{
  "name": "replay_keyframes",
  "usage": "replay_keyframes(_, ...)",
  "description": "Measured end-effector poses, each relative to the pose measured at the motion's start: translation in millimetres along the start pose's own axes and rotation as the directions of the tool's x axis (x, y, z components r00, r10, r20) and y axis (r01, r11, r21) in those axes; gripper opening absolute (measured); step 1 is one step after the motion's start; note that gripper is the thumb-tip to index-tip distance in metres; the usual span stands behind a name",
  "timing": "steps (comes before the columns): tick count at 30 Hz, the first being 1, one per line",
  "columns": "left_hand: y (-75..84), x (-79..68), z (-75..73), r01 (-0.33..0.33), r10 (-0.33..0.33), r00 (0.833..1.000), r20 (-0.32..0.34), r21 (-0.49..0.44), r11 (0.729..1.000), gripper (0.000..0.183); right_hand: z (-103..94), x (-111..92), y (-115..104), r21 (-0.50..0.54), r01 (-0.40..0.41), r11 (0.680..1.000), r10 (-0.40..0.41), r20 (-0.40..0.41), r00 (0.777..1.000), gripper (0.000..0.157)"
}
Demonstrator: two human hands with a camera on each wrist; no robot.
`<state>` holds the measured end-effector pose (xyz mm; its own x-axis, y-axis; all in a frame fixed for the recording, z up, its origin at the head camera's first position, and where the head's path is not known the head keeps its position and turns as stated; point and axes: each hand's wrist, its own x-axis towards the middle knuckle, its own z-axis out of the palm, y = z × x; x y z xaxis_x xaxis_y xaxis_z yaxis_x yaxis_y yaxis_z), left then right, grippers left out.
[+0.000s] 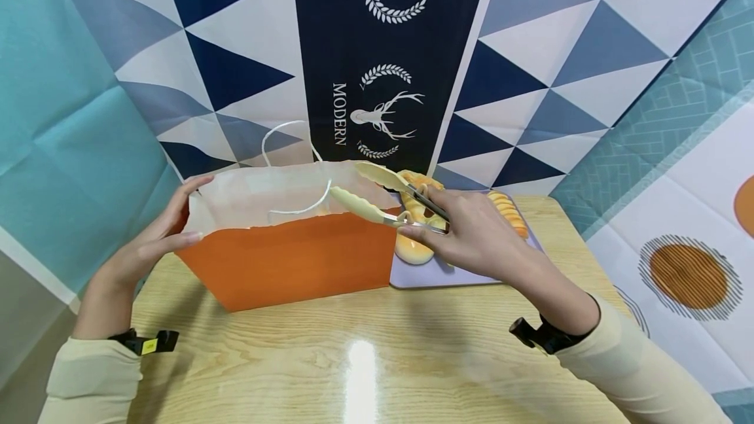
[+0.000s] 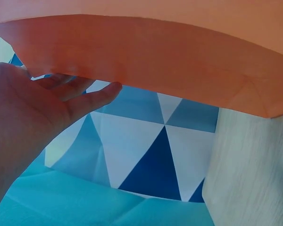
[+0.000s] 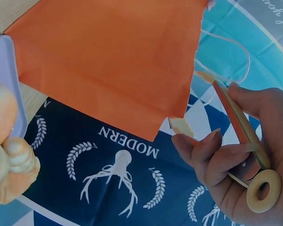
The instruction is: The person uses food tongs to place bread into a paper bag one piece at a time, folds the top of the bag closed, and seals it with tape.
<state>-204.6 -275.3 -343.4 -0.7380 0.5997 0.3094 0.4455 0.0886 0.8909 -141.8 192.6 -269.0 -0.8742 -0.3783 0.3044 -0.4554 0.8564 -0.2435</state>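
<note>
An orange paper bag with a white inside and white cord handles stands upright on the table, its mouth facing up. Around its left end spreads my left hand, thumb at the front corner of the rim and fingers at the back corner; the left wrist view shows these fingers nearly straight along the bag's side. My right hand grips a pair of food tongs with metal arms and cream tips. Those tips are spread apart over the right part of the bag's mouth, with nothing seen between them.
A lilac tray right of the bag bears several breads, including a round bun and a ridged loaf. They stand on a wooden table. Patterned cloths hang behind and at both sides.
</note>
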Motion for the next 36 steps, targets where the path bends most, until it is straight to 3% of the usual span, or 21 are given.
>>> replay_keyframes(15,-0.2,-2.8,1.0,0.000,0.000,1.000,0.000,-0.006,1.000,0.079,-10.4,-12,7,-0.016,-0.045,0.999,0.044,-0.025,0.999,0.052)
replay_keyframes(22,0.7,-3.3,1.9,0.015,-0.015,1.000,-0.009,0.001,1.000,0.079,-19.8,-24,23,0.029,-0.159,0.987,0.159,0.010,0.987,0.067)
replay_keyframes(33,0.9,-3.1,3.2,0.005,-0.005,1.000,-0.012,0.001,1.000,0.079,-21.7,-49,66,-0.050,-0.175,0.983,0.169,-0.114,0.979,0.040)
replay_keyframes(36,1.4,-2.8,3.4,0.013,-0.013,1.000,-0.021,0.010,1.000,0.079,-20.3,-55,76,-0.045,-0.206,0.977,0.200,-0.114,0.973,0.039)
